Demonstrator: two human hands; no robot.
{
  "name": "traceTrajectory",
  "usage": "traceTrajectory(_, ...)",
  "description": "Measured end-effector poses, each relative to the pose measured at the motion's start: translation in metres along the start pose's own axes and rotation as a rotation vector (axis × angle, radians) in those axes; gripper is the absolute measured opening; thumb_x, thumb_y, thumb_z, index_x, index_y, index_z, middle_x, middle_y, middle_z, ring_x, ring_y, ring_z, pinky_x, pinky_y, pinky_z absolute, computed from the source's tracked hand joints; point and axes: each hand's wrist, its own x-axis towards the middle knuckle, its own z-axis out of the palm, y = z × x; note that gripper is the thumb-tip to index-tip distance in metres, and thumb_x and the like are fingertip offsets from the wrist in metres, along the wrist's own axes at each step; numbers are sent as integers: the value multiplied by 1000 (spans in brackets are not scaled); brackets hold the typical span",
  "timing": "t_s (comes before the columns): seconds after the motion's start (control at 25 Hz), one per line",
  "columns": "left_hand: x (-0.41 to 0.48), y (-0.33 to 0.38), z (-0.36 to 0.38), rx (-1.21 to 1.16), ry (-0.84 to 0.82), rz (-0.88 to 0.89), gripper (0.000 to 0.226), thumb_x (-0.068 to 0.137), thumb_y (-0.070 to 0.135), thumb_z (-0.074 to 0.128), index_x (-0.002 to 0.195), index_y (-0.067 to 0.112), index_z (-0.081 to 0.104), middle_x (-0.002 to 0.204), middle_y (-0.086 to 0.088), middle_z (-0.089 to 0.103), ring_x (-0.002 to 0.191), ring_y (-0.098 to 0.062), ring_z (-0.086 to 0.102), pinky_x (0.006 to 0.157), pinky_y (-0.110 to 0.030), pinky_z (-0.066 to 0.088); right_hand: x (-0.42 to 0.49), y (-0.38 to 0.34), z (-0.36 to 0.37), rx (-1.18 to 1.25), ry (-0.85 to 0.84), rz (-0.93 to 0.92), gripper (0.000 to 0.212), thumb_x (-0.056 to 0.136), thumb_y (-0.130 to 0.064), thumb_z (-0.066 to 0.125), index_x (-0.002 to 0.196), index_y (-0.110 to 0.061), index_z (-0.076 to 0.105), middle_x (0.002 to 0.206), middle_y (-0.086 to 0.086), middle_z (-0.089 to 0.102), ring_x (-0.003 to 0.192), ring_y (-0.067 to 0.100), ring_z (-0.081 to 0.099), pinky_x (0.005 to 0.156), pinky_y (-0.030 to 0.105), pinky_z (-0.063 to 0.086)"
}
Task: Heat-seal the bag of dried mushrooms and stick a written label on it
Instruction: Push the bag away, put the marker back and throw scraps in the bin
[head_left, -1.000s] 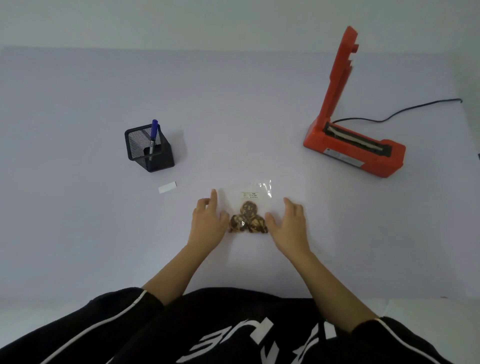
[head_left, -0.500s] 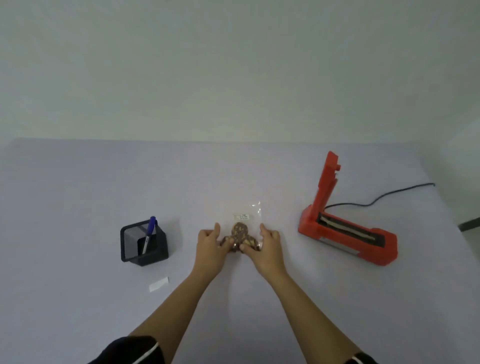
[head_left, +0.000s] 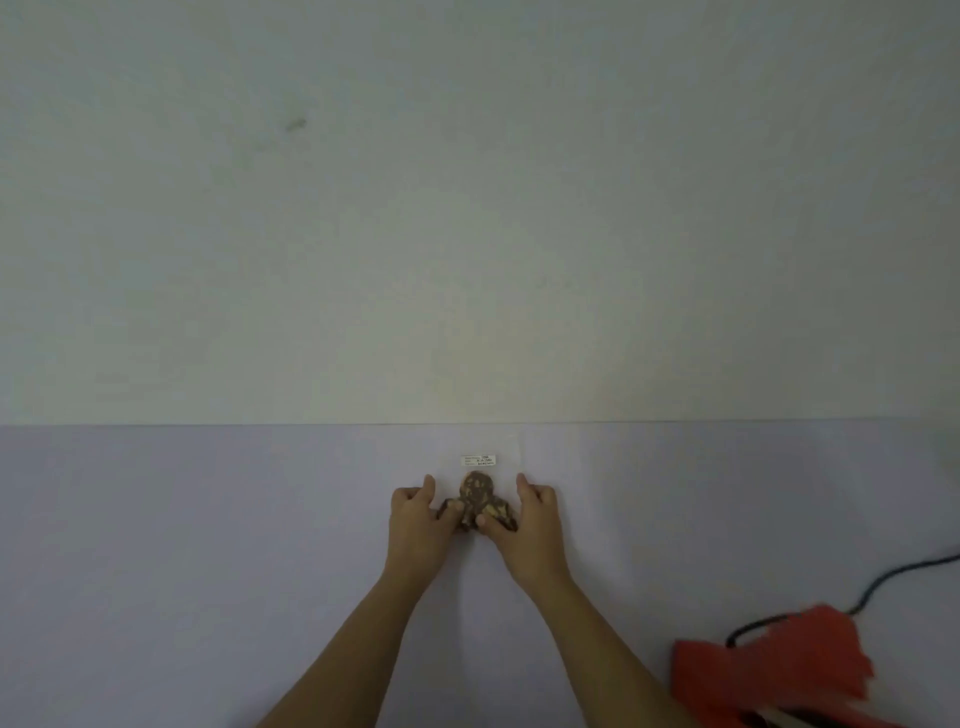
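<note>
Lilac tabletop (head_left: 208, 571) against pale wall (head_left: 467, 208); blurred red shape, probably sealer (head_left: 769, 670).

The light is dim, flat and diffuse, and the wall (head_left: 467, 208) reads a murky grey-green. The desk (head_left: 208, 545) is palest at the middle of its far edge and darkens toward its left and right edges. Faint, soft-edged shadows lie beside the forearms (head_left: 363, 639). At the desk's near right corner the red heat sealer (head_left: 769, 670) is smeared by motion blur, its outline ragged. The print on the small sticker (head_left: 478, 460) is too soft to read.
</note>
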Motion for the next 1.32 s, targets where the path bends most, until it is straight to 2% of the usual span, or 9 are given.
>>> traceTrajectory(0.28, 37, -2, 17, 103, 51, 30, 56, 93, 21, 51, 143, 4, 30, 132, -14, 36, 102, -15, 43, 87, -18, 32, 36, 12, 9, -103, 36, -23, 78, 83, -33, 67, 144, -7, 26, 142, 10, 31, 134, 23, 29, 108, 30, 30)
traceTrajectory(0.36, 33, -2, 18, 166, 72, 48, 54, 94, 23, 50, 142, 5, 32, 134, -17, 36, 108, -24, 43, 89, -22, 33, 33, 12, 6, -153, 35, -32, 79, 82, -37, 66, 143, -7, 27, 143, 11, 31, 134, 25, 28, 108, 32, 30)
traceTrajectory(0.52, 6, 8, 5, 310, 85, 8, 60, 95, 35, 45, 145, 10, 24, 146, -21, 22, 131, -40, 24, 107, -43, 24, 9, -6, -7, -225, -5, -42, 74, 87, -36, 59, 144, -4, 24, 147, 15, 27, 136, 29, 26, 110, 35, 28)
traceTrajectory(0.68, -59, 18, -20, 357, 182, 117, 56, 97, 25, 43, 145, 5, 22, 146, -24, 22, 129, -40, 25, 107, -44, 22, -37, -15, -12, -324, -23, -117, 63, 92, -28, 52, 143, -3, 24, 145, 17, 30, 134, 31, 29, 109, 37, 28)
traceTrajectory(0.8, -130, -3, -47, 423, 288, 189, 57, 96, 23, 44, 145, 3, 22, 148, -24, 20, 127, -39, 26, 104, -44, 29, -94, -11, 5, -393, -81, -150, 60, 94, -29, 47, 143, -3, 24, 147, 17, 28, 134, 31, 29, 109, 39, 29)
traceTrajectory(0.92, -186, -46, -82, 614, 377, 63, 69, 93, 38, 48, 147, 9, 15, 153, -22, 10, 136, -40, 16, 107, -48, 29, -146, -3, 30, -456, -153, -183, 61, 96, -31, 43, 144, -3, 20, 152, 15, 22, 138, 30, 24, 112, 41, 25)
traceTrajectory(1.04, -210, -84, -105, 592, 333, -191, 90, 78, 56, 60, 146, 21, 11, 154, -20, -2, 136, -47, 12, 107, -56, 26, -180, 8, 53, -533, -230, -208, 60, 98, -31, 38, 146, -2, 15, 156, 15, 14, 143, 28, 15, 115, 38, 18)
traceTrajectory(1.2, -209, -102, -110, 444, 326, -248, 79, 75, 35, 66, 141, 22, 24, 149, -20, 12, 121, -44, 31, 94, -53, 43, -199, 16, 67, -633, -295, -229, 61, 99, -31, 34, 147, -2, 10, 157, 15, 5, 145, 26, 8, 117, 37, 14)
traceTrajectory(1.32, -189, -87, -107, 397, 409, -171, 66, 75, 28, 65, 132, 14, 35, 138, -22, 26, 115, -41, 34, 88, -48, 43, -184, 14, 59, -666, -230, -233, 61, 99, -32, 32, 147, -3, 8, 158, 13, 2, 146, 25, 5, 118, 38, 13)
